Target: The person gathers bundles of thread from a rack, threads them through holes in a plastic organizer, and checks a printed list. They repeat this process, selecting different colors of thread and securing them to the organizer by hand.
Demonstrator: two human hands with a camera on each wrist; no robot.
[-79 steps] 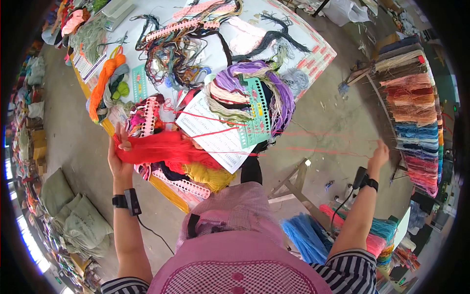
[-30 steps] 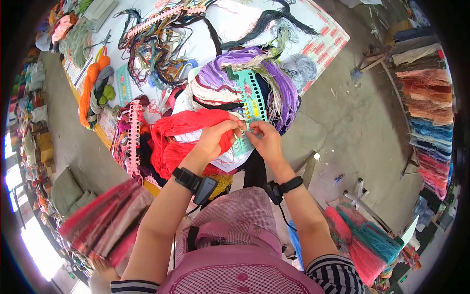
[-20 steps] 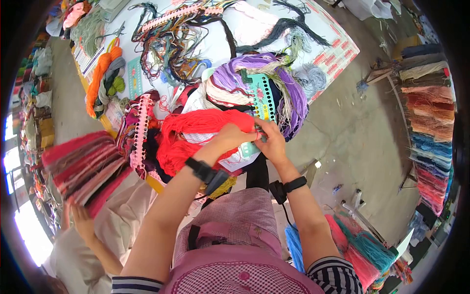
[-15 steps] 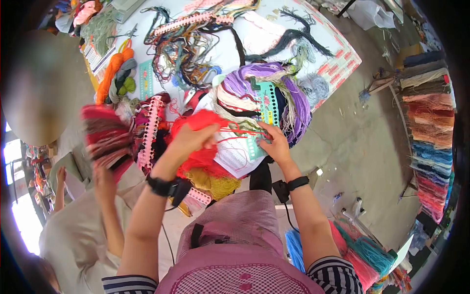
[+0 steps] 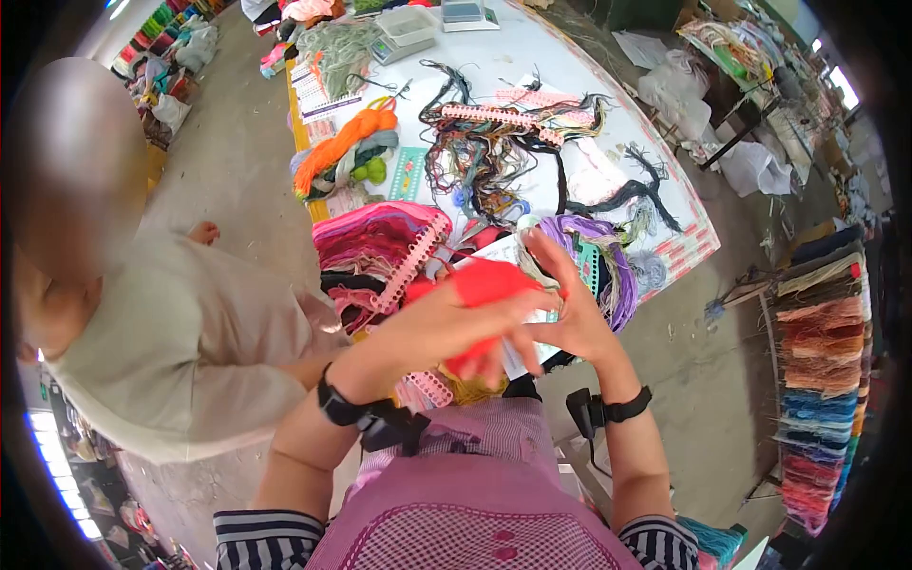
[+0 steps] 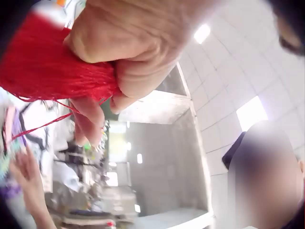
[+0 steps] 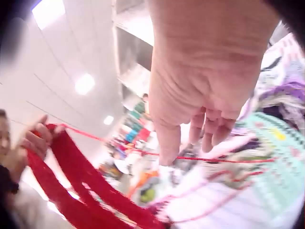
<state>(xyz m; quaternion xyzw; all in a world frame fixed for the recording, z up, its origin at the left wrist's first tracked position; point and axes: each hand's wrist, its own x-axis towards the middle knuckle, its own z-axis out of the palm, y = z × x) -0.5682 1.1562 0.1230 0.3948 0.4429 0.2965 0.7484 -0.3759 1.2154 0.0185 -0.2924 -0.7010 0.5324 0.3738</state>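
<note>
A skein of red thread (image 5: 494, 280) hangs from my left hand (image 5: 456, 328), in front of me over the table's near edge. In the left wrist view the skein (image 6: 52, 67) runs between the thumb and fingers. The right wrist view shows it drooping in long loops below that hand. My right hand (image 5: 581, 313) is close by, thumb apart from the fingers. A single red strand (image 7: 214, 160) passes by its fingertips, from the skein toward the green holed card (image 7: 281, 148). Purple and white threads hang on this card, over a printed sheet (image 7: 224, 205).
Another person (image 5: 180, 351) stands close on the left, beside pink and red threads on a pink holed card (image 5: 413, 261). Orange thread (image 5: 347, 142), tangled dark threads (image 5: 484, 157) and scales (image 5: 404, 33) lie on the table (image 5: 532, 57). A rack of coloured threads (image 5: 822, 380) stands right.
The left hand spread the red skein out, came to the right hand, and now holds the skein raised. The other person has come up on the left with the pink threads. The view has tilted upward.
</note>
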